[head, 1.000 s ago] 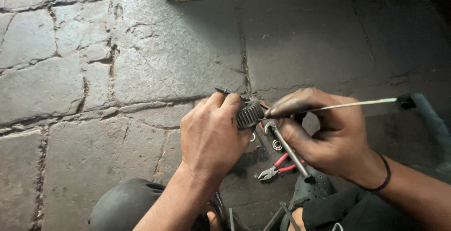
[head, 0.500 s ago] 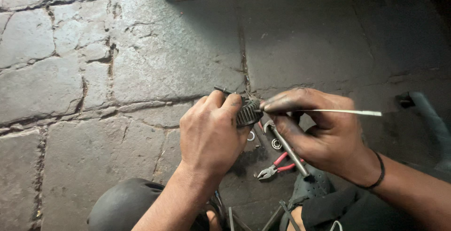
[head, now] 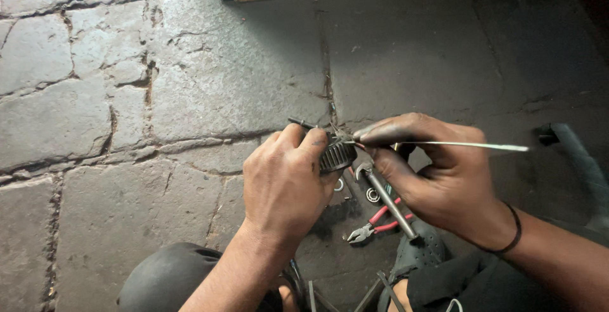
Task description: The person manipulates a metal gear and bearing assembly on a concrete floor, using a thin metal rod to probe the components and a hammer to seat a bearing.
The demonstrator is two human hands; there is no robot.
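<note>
Your left hand [head: 282,182] is closed round a toothed gear [head: 336,154] held above the stone floor [head: 190,83], while your right hand [head: 438,179] pinches a thin rod [head: 469,146] at the gear, with pliers [head: 374,225] and a wrench [head: 386,198] lying below.

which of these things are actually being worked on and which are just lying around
In hand:
left hand gripping the toothed gear
right hand pinching the thin metal rod at the gear

Lying about:
red-handled pliers
wrench
small rings on the stone floor
dark tube
</note>
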